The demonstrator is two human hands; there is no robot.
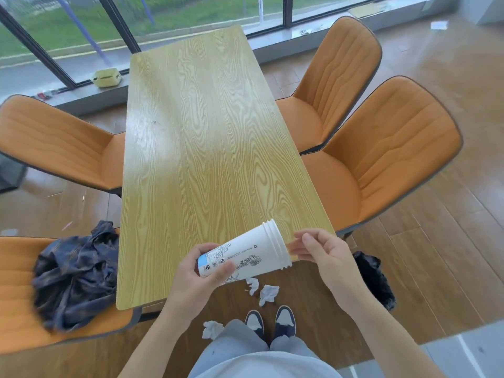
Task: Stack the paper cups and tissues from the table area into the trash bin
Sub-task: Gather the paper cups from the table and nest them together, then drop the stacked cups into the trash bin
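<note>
Left-hand fingers (218, 271) are clamped round the base end of the white printed paper cup stack (245, 255), several nested rims showing at the mouth, held tilted with the mouth up and to the right, over the near edge of the light wood-grain worktop (196, 132). Right-hand fingers (302, 248) are loosely spread and empty, tips just at the cup rim (touching or a hair off, can't tell).

Left hand (196, 279) carries the load; right hand (324, 257) looks set to steady the mouth.

Step in hand, as I read it: cups are nested and off the worktop, tissues not yet collected. Three crumpled white tissues (268, 293) lie on the brown wood floor (436, 241) just below the worktop's near edge, by the person's dark shoes (270, 320).

A black bag-like shape (373, 279) sits right of the worktop's near corner, likely the trash bin liner, partly hidden by the right arm.

Next move calls for: crouch, pick the tissues with the free right hand, stuff them into the cup mouth or carry them, then drop the lot in the bin.
</note>
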